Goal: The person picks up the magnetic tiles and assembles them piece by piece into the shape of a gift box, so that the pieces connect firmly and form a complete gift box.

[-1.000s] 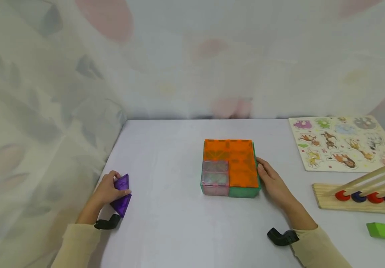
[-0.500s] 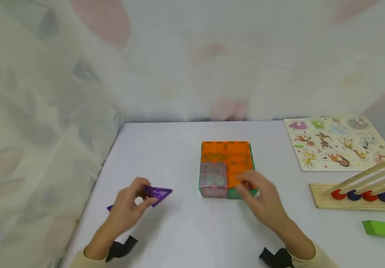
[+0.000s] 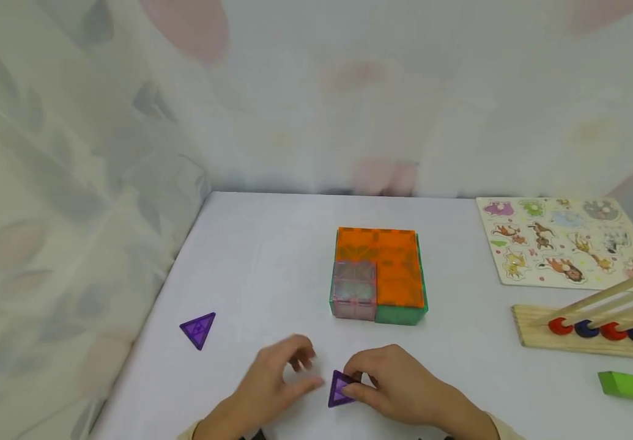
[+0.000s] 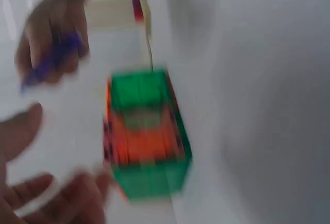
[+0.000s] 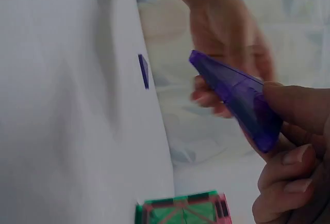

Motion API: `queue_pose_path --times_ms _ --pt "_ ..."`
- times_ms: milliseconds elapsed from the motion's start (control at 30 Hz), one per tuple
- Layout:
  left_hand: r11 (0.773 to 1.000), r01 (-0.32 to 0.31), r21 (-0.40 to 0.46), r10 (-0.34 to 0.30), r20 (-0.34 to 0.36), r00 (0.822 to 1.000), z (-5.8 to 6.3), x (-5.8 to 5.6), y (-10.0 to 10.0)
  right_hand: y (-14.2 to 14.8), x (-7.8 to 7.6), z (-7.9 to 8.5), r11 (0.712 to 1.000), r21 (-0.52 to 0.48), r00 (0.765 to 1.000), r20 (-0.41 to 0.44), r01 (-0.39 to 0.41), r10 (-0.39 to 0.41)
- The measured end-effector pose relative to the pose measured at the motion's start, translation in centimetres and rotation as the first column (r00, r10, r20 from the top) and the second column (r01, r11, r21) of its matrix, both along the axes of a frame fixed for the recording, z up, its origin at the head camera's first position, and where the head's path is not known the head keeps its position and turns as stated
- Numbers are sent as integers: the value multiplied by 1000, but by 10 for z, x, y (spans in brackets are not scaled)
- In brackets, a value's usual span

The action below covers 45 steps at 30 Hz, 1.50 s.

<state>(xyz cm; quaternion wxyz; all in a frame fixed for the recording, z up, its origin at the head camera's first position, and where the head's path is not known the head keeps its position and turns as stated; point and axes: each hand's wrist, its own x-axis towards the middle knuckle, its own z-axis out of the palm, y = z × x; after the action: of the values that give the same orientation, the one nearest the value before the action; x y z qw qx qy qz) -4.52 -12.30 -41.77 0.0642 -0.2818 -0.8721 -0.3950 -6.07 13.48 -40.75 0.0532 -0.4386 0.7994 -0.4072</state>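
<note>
In the head view my right hand [image 3: 399, 382] pinches a purple triangular magnetic tile [image 3: 339, 389] between thumb and fingers, near the front of the table. The right wrist view shows this triangle [image 5: 234, 97] close up, its near edge under the thumb. Just left of it my left hand [image 3: 272, 382] holds nothing, its fingers loosely bent and its thumb apart from them. A second purple triangle [image 3: 199, 330] lies flat on the table at the left. Beyond both hands stands a low box of magnetic tiles [image 3: 399, 269], orange on top with green sides and a clear pink cube at its front left corner.
On the right side lie an animal peg puzzle board [image 3: 569, 241] and a wooden rack [image 3: 531, 327] with slanted rods and red and blue beads. A green block [image 3: 632, 387] rests near the right edge. A patterned cloth [image 3: 101, 183] hangs along the left and back.
My left hand has brought one purple triangle from the left to the front middle, and my right hand has left the tile box and taken that triangle. The other triangle stays at the left.
</note>
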Motion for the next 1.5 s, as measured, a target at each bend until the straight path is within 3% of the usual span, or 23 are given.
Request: queue_pose_path --times_ms 33,67,133,167,233,267,300,333,400,467,667,800,900,1000,1133,1233,1500 --pt "990 -128 -55 127 -20 992 -3 -4 -11 2 -1 0 1000 12 1000 5 29 -29" --pt "957 -262 -125 260 -34 965 -5 -8 -26 5 -2 1 998 13 998 3 57 -57" --pt "830 -482 -279 496 -25 868 -10 -16 -60 10 -3 3 995 -3 995 2 102 -102" --pt "757 -550 -353 583 -15 812 -13 -18 -79 12 -3 4 993 -18 993 -7 117 -117" --pt "626 -603 -495 708 35 705 -18 -19 -115 15 -3 6 990 -49 991 -32 130 -131" --pt "577 -599 -555 750 70 658 -20 -19 -130 15 -3 6 990 -68 991 -50 125 -128" --pt "546 -590 -595 778 97 621 -23 -18 -144 16 -3 7 989 -83 990 -65 119 -125" --pt "530 -583 -616 794 118 596 -26 -17 -155 16 -3 7 989 -93 989 -79 114 -122" --pt "521 -568 -637 808 153 569 -30 -18 -170 16 -4 7 988 -108 988 -97 108 -118" --pt "523 -561 -641 809 167 563 -33 -20 -177 16 -5 6 988 -112 988 -102 107 -118" --pt "545 -511 -665 790 202 579 -30 -27 -178 19 -10 5 986 -106 987 -84 125 -135" --pt "554 -496 -668 780 209 590 -29 -29 -176 31 -23 8 964 -104 968 -23 246 -250" --pt "553 -501 -666 779 201 593 -29 -31 -174 46 -42 10 912 -116 917 -12 394 -398" --pt "560 -500 -661 774 203 599 -30 -32 -173 61 -65 9 838 -125 839 -58 531 -540" --pt "571 -491 -658 765 209 609 -34 -33 -173 73 -91 2 771 -116 763 -112 627 -637" --pt "574 -489 -657 762 211 612 -36 -35 -174 76 -102 -2 761 -106 754 -108 640 -648" --pt "585 -481 -653 761 235 605 -39 -39 -175 71 -117 -9 768 -40 764 -84 639 -640"
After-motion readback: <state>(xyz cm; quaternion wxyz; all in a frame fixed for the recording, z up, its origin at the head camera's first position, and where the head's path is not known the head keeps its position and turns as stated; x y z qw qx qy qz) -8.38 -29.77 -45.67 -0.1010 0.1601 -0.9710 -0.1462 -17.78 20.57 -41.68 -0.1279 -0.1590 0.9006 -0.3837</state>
